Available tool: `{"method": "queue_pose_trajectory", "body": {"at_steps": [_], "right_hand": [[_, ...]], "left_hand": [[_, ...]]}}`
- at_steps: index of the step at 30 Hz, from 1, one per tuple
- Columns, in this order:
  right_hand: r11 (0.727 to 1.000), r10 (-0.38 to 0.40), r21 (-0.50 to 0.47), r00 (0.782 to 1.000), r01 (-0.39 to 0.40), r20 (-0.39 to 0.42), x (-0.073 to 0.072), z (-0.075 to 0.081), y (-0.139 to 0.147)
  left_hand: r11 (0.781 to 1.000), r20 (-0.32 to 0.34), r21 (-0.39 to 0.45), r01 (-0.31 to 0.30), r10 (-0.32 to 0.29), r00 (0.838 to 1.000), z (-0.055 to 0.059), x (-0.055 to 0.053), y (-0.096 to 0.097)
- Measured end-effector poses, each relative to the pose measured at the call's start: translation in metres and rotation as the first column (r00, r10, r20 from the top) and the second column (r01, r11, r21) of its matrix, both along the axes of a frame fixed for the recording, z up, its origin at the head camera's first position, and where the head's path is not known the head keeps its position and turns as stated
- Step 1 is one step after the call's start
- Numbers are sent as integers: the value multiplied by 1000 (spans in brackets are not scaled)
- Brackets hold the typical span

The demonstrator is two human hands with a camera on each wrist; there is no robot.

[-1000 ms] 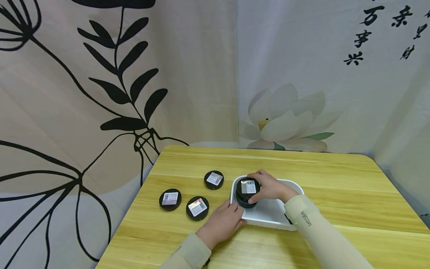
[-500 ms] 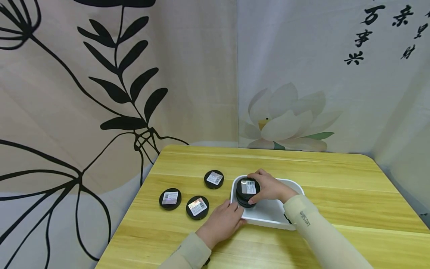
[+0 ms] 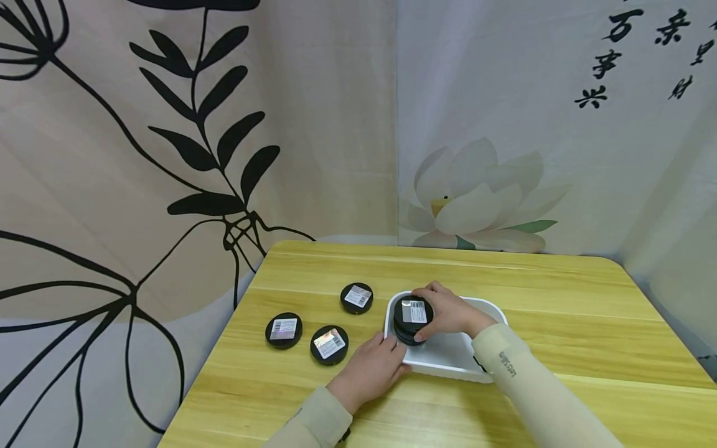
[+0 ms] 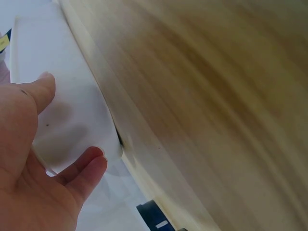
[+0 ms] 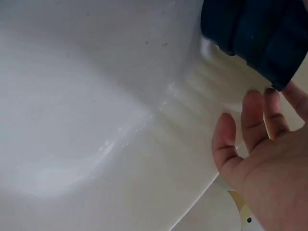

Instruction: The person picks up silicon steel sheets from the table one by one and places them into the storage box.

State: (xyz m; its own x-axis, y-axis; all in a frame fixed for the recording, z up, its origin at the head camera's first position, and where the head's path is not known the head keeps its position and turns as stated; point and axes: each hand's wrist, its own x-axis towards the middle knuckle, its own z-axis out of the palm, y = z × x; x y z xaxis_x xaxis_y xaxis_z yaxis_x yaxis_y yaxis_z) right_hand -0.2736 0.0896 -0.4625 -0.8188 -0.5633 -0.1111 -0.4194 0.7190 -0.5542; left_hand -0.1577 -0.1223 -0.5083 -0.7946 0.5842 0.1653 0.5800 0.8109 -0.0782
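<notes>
Fingers against dark stack

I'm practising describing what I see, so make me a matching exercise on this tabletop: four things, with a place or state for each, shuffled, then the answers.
Things
1. White tray
2. Left hand
3. Right hand
4. Leftmost black container

Places and states
A. Gripping the top of the black stack
B. Lying on the wooden table, apart from the tray
C. White, with the stack inside it
D. At the tray's near left corner

Right pairs: 1-C, 2-D, 3-A, 4-B.
</notes>
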Motion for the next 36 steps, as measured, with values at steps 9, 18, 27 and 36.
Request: {"method": "queue_pose_trajectory", "body": {"at_steps": [9,18,27,36], "right_hand": [[999,-4,-49,998,7,66,-3,5,2],[998,-29,-43,994,34,107,-6,6,5],[999,-33,-34,994,37,106,-2,17,11],[997,-58,-49,993,64,107,-2,20,19]], "left_hand": [[1000,30,7,-4,4,1000,1,-1,0],[1000,46,-6,-12,12,999,2,0,1],[1000,45,1,-19,19,999,4,0,2],[1000,42,3,-19,19,999,3,-1,2]]}}
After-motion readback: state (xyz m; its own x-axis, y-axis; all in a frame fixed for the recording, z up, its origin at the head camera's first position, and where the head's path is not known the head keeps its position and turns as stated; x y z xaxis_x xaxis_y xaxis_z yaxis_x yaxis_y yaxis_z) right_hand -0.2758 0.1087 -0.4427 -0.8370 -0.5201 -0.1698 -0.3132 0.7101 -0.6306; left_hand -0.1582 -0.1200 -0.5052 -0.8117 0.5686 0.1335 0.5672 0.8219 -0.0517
